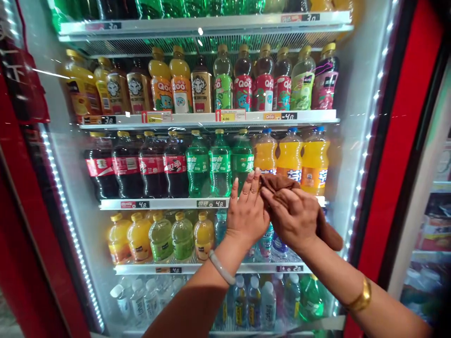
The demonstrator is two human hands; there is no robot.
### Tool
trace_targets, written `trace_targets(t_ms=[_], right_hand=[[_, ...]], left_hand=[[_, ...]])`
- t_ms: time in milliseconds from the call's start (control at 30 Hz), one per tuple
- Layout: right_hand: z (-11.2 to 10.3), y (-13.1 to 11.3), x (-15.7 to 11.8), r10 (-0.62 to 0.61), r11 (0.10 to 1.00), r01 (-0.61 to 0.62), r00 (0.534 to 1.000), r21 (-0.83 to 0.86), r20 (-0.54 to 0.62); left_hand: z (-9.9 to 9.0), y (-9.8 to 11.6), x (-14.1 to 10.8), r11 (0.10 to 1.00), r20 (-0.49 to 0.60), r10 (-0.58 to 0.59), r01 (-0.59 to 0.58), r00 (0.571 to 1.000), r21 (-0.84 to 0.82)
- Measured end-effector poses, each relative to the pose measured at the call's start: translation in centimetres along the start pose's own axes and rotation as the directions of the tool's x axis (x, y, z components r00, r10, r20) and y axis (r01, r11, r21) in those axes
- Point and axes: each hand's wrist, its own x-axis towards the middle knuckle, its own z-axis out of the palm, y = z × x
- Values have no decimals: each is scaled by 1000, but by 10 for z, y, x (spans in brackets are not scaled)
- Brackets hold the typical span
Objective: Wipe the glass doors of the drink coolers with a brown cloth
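A brown cloth [327, 227] is bunched under my right hand [294, 213], whose bent fingers press it against the glass door of a drinks cooler. Part of the cloth hangs down to the right of that hand. My left hand [248, 211] lies beside it with fingers stretched upward and apart, holding nothing; its fingertips are close to the cloth's left edge. Behind the hands, through the glass, stand green bottles [220, 162] and orange bottles [266, 150] with blue caps, partly covered by the fingers and cloth.
Lit shelves hold rows of bottles, with dark cola bottles [127, 164] at the left and juice bottles [141, 239] lower down. A red door frame [391, 141] runs along the right. Another cooler [431, 225] shows at the far right.
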Motion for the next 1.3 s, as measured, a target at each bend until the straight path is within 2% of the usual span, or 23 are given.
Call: trace_targets(t_ms=[67, 133, 167, 233, 300, 333, 367, 433, 500, 533, 600, 667, 733, 767, 833, 900, 933, 1033, 1100, 1167, 1233, 1300], right_hand=[[4, 10, 10, -135, 990, 135, 991, 46, -3], [7, 34, 19, -177, 981, 176, 984, 82, 15], [8, 46, 20, -130, 989, 128, 991, 80, 28], [4, 62, 9, 59, 998, -59, 998, 14, 8], [-4, 61, -12, 206, 975, -211, 976, -68, -73], [-7, 57, -22, 225, 968, -233, 970, -87, -93], [-10, 52, -30, 206, 973, -213, 975, -87, -88], [-13, 50, -33, 73, 996, -75, 997, -54, -37], [-10, 64, -18, -88, 996, 87, 996, -18, -30], [-8, 76, -8, -124, 992, 123, 991, -23, -50], [-4, 102, 11, -80, 996, 76, 995, -56, -65], [-4, 117, 12, 75, 991, -83, 994, -101, -77], [-9, 113, -6, 210, 965, -227, 969, -132, -130], [-12, 106, -20, 239, 958, -258, 960, -127, -147], [-18, 94, -46, 190, 975, -201, 975, -90, -119], [-20, 95, -55, 87, 992, -93, 994, -86, -70], [-18, 104, -50, 51, 992, -57, 997, -110, -58], [-10, 149, -7, 80, 966, -98, 993, -239, -84], [-4, 178, 20, 171, 944, -194, 980, -266, -105], [-4, 190, 26, 219, 943, -225, 974, -245, -54], [-10, 181, 5, 201, 949, -208, 978, -238, -56], [-21, 160, -34, 153, 954, -175, 983, -245, -106]], left_hand=[[0, -2, -1, 1000, -4, 8, -8, 1000, -30], [-1, -2, 0, 999, 12, 3, -2, 1000, -52], [-1, -2, 0, 998, 23, -1, 3, 1000, -59], [-2, -1, 0, 997, 36, -10, 12, 999, -71], [-2, -1, 0, 997, 36, -19, 22, 999, -80], [-1, 0, 0, 996, 36, -23, 26, 999, -82], [-1, 0, 0, 996, 37, -25, 28, 999, -80], [0, 0, 0, 997, 30, -21, 23, 999, -74], [1, 0, 1, 997, 17, -17, 19, 1000, -73], [1, 0, 1, 997, 10, -18, 19, 1000, -78], [1, 0, 1, 995, 4, -22, 22, 1000, -95], [0, -1, 1, 993, 11, -22, 23, 1000, -113], [0, -1, 1, 993, 21, -25, 27, 999, -117], [0, -1, 0, 993, 21, -27, 29, 999, -113], [0, 0, 0, 995, 12, -20, 21, 1000, -98], [0, 0, 0, 996, 4, -11, 12, 1000, -84], [0, 0, 0, 997, 5, -11, 12, 1000, -81], [0, 0, 0, 996, 12, -25, 26, 1000, -84], [1, 0, 1, 996, 18, -24, 26, 1000, -87], [1, 0, 1, 997, 21, -19, 20, 1000, -80], [1, 0, 1, 997, 15, -14, 15, 1000, -69], [1, 0, 1, 998, 9, -8, 9, 1000, -57]])
